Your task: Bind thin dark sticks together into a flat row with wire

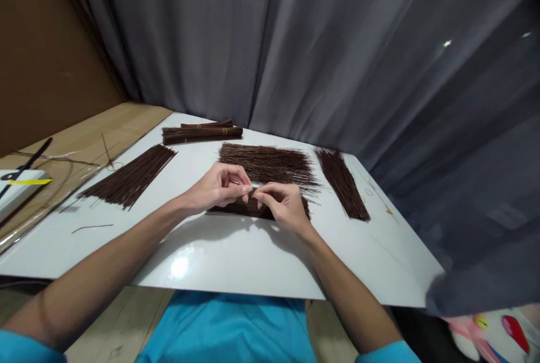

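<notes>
My left hand (219, 186) and my right hand (282, 205) meet fingertip to fingertip over the middle of a white table (236, 256). Between the pinched fingers is something small and thin; I cannot tell what. Right under the hands lies a small dark brown stick bundle (248, 208). Behind it spreads a loose pile of thin brown sticks (270, 163).
More brown sticks lie fanned at the left (130, 177) and the right (341, 183). Tied bundles (202, 132) rest at the table's far edge. A single stick (90, 228) lies near left. Grey curtain (337, 53) hangs behind; cardboard (84, 138) and a white object (17, 188) sit at left.
</notes>
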Motion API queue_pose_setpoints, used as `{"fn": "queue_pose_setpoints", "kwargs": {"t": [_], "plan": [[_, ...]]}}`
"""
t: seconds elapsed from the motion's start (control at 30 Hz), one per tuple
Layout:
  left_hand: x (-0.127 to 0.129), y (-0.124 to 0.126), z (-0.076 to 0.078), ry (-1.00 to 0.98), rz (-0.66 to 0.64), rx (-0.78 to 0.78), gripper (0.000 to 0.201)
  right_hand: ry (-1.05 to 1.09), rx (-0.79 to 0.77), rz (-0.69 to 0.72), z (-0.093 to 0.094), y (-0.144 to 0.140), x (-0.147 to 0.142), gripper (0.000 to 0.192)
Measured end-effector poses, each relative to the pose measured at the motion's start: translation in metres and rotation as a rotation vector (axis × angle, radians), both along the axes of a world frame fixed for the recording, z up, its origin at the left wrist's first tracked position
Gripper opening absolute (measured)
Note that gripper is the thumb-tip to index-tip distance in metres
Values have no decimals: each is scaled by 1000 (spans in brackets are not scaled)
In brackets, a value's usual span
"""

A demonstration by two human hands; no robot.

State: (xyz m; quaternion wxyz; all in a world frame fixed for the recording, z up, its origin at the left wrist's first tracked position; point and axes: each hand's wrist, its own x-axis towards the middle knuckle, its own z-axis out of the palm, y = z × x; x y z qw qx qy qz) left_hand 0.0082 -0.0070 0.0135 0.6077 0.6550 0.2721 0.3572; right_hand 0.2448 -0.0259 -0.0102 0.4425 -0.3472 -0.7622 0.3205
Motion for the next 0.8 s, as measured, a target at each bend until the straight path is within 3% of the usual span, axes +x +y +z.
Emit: {"fn": "queue_pose_setpoints", "kwargs": {"t": [0.13, 0.23, 0.37, 0.5, 0.57, 0.7, 0.8], "plan": [[5, 2, -8, 128, 169, 204, 26, -374, 541, -213, -5, -3, 1, 21], [5, 4, -13, 336, 193, 441, 18, -676, 753, -227, -2, 0, 5, 20], [2, 6, -13, 468, 58, 608, 15, -694, 693, -84, 3, 11, 15, 17], [1, 2, -7, 407, -161, 527, 18, -507, 484, 125, 3, 17, 23, 14], [0, 0, -3, 343, -208, 454, 17, -433, 385, 186, 3, 17, 24, 14], [-2, -2, 0, 203, -173, 325, 20, -293, 282, 185, 8, 12, 21, 20], [1, -5, -3, 74, -72, 210, 26, -194, 378, 69, 11, 7, 19, 18]]}}
